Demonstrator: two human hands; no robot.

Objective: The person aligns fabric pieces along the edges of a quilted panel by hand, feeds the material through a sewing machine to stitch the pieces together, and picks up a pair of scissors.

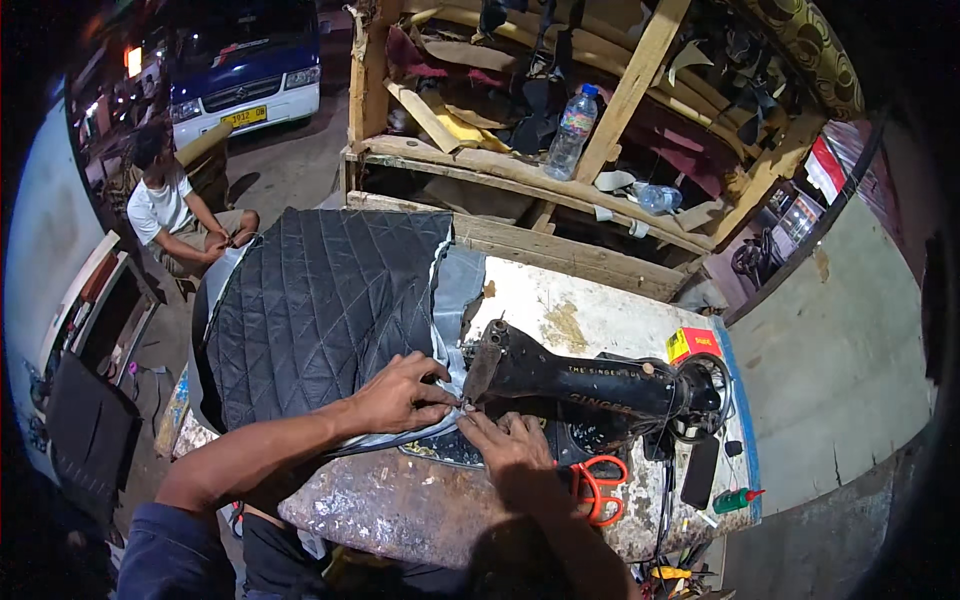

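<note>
A black sewing machine (590, 385) stands on a worn white table (540, 300). Black quilted fabric (320, 305) with pale grey edging (455, 300) covers the table's left part and runs under the needle. My left hand (405, 395) is closed, pinching the fabric edge just left of the needle. My right hand (505, 445) rests with fingers stretched out on the edging at the needle. Orange scissors (605, 500) lie by my right wrist. A dark oblong object (702, 480), a green bottle (738, 500) and a red-yellow box (692, 342) lie at the right.
A seated person (170, 210) handles something at the left, near a parked vehicle (245, 60). A wooden rack (640, 90) of scraps and plastic bottles (572, 135) stands behind the table. A board (830, 340) leans at the right. A shelf unit (95, 320) stands at the left.
</note>
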